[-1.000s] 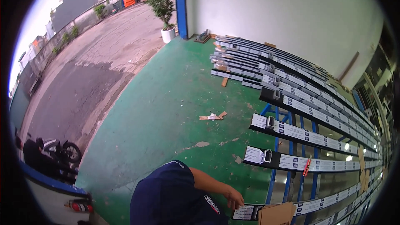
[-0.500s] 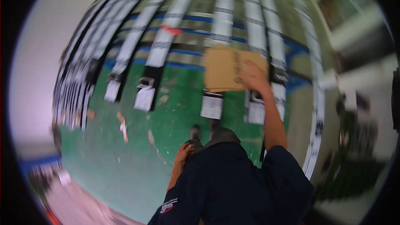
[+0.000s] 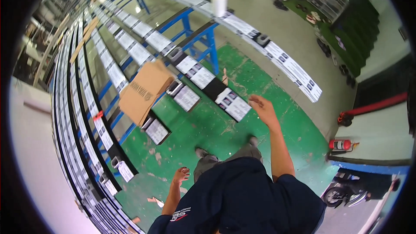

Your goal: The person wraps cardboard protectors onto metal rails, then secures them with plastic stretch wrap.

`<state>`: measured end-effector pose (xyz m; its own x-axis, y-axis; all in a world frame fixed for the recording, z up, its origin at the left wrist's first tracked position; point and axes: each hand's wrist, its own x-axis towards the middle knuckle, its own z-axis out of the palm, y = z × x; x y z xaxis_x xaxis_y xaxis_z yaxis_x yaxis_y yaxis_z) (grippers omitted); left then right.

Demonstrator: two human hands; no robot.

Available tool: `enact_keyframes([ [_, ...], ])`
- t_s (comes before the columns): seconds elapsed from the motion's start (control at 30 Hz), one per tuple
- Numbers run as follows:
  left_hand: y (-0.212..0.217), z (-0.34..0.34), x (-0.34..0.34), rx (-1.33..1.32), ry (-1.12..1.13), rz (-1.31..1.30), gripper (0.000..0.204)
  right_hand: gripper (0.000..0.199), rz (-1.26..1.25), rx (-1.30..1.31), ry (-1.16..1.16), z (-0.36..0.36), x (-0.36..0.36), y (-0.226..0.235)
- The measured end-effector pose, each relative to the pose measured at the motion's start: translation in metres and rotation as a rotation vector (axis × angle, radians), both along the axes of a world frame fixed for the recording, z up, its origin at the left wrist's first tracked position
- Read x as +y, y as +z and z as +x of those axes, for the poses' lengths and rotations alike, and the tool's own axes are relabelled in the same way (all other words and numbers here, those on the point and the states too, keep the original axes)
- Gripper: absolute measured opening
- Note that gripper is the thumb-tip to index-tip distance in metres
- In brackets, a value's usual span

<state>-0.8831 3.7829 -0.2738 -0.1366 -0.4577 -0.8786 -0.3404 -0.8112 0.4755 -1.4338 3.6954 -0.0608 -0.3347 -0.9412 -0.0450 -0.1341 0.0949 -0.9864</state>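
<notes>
Right hand (image 3: 264,109) beside white-banded bar (image 3: 234,105)

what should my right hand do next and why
Perhaps ease the right hand onto the nearest bar: it is just beside that bar's end with nothing visible in it, while the left hand is well away.

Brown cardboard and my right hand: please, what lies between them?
The head view shows, from the brown cardboard to the right hand: a first beam end, some green floor, then a second beam end.
</notes>
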Motion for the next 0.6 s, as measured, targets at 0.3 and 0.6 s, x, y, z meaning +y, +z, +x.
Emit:
enact_keyframes([
  [0.3,-0.050,-0.308,0.007,-0.051,-0.857,-0.358,0.043,0.035,0.100,-0.051,-0.389,-0.225,0.219,-0.022],
  [0.6,0.016,-0.638,-0.008,0.124,-0.643,-0.516,0.069,0.042,0.265,-0.129,-0.444,-0.444,0.349,-0.038],
])
